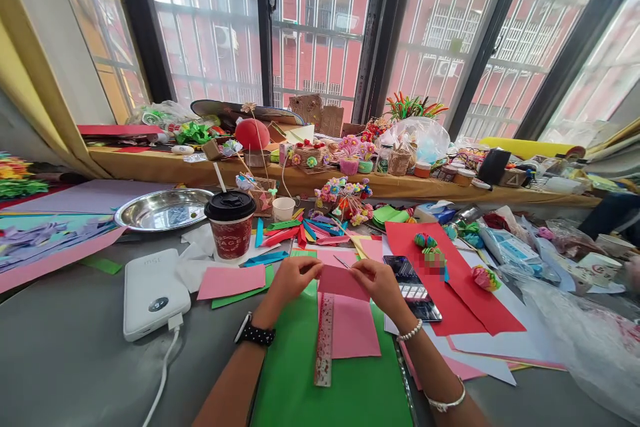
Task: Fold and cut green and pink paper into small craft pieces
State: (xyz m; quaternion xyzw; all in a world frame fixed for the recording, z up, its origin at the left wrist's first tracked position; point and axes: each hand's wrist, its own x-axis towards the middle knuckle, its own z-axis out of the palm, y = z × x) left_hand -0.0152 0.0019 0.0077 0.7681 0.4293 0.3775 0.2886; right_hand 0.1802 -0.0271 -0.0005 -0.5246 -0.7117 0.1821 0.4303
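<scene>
A pink sheet of paper (345, 282) is stretched between my two hands above the green mat (285, 380). My left hand (296, 278) pinches its upper left corner, and my right hand (379, 282) pinches the upper right one. Below it, another piece of pink paper (356, 333) lies flat on the mat. A clear patterned ruler (324, 347) rests along that piece's left side, its top end reaching the held sheet. Close to my right fingertips shows a thin dark pointed object (342, 261), too small to make out.
Left of my hands are pink paper (231, 281), a lidded cup (231, 230) with a straw, a white power bank (156, 293) with its cable and a metal tray (130, 219). A phone (425, 309) and red paper (480, 303) lie to the right. Coloured strips (285, 235) lie behind.
</scene>
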